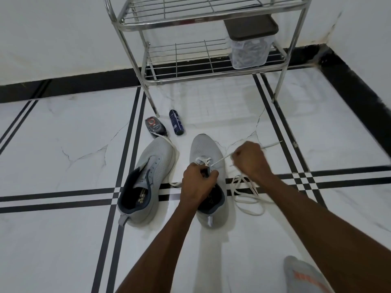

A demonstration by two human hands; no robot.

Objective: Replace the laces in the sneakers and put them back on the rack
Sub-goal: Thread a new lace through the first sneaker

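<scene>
Right sneaker (208, 166) on floor (63, 134), near centre, front of rack (211, 47); lace (245, 193) only in far eyelets. Left hand (197, 182) pinched on tongue and eyelet edge. Right hand (249, 159) fisted on lace, drawing it right. Advice: pull slack through evenly, keep lace flat, steady shoe. Left sneaker (146, 178) unlaced.

lidded clear box (250, 42) on lower shelf | dark spray can (176, 122) lying beside polish bottle (155, 126) on floor
</scene>
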